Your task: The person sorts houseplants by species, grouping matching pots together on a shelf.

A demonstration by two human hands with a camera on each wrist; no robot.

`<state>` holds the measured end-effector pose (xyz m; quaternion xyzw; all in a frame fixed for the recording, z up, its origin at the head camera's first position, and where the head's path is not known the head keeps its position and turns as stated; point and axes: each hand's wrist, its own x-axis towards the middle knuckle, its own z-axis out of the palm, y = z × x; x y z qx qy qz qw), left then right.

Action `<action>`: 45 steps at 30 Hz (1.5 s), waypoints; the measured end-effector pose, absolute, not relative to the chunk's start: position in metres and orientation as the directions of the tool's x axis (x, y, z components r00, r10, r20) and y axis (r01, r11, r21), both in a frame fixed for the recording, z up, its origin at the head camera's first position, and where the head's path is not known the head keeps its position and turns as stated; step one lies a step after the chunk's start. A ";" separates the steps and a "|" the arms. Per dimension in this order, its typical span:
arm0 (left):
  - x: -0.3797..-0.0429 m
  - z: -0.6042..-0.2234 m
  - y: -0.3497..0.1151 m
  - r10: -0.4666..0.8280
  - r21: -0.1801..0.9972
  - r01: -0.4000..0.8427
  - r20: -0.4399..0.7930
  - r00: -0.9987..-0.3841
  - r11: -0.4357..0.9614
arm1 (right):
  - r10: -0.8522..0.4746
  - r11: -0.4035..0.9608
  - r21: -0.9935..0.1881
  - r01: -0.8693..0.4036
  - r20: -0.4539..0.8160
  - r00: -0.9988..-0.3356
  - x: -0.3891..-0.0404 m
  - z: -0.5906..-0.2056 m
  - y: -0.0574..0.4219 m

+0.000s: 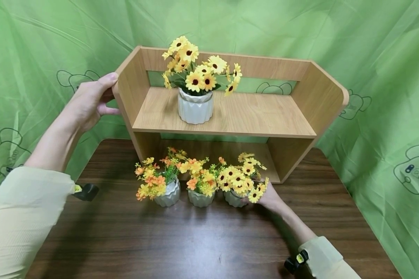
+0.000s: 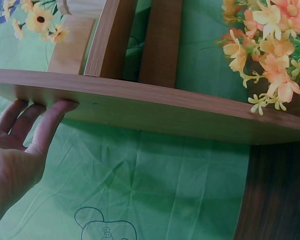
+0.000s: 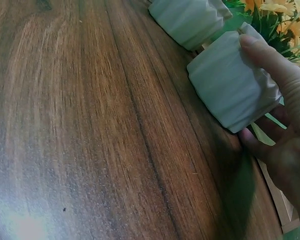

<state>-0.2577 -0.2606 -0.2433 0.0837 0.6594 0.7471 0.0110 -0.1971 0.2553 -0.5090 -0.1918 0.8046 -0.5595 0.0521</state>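
Note:
My left hand (image 1: pixel 89 100) touches the left side panel of a two-tier wooden shelf (image 1: pixel 262 114); the left wrist view shows its extended fingers (image 2: pixel 50 120) pressing the panel's outer face. With thumb on the wall and fingers round the far side, my right hand (image 1: pixel 267 197) grips a white pot (image 3: pixel 230 82) of yellow daisy-like flowers (image 1: pixel 239 180), the rightmost of three standing before the shelf. The flowers partly hide that hand from above. Beside it stand a middle pot (image 1: pixel 200 198) and a left pot (image 1: pixel 169 193), both with orange and yellow flowers.
A larger white pot (image 1: pixel 195 108) with yellow dark-centred flowers stands on the upper tier, left of centre. All this stands on a dark wooden table (image 1: pixel 195 240). Green cloth (image 1: pixel 272 23) hangs behind and on both sides.

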 end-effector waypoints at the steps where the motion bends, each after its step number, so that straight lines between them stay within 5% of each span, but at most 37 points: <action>1: -0.258 -0.243 -0.261 0.126 0.987 0.093 0.110 -0.986 -0.134 | -0.364 0.300 -0.921 -0.249 0.130 -0.922 -0.197 -0.509 0.256; 8: -0.258 -0.243 -0.260 0.125 0.987 0.092 0.109 -0.986 -0.135 | -0.365 0.265 -0.939 -0.221 0.114 -0.924 -0.195 -0.506 0.262; 25: -0.258 -0.243 -0.261 0.121 0.987 0.097 0.112 -0.986 -0.126 | -0.366 0.412 -0.847 -0.336 0.185 -0.912 -0.190 -0.478 0.282; 45: -0.259 -0.244 -0.261 0.127 0.985 0.087 0.106 -0.986 -0.148 | -0.455 0.326 -0.834 -0.445 0.274 -0.847 -0.181 -0.428 0.293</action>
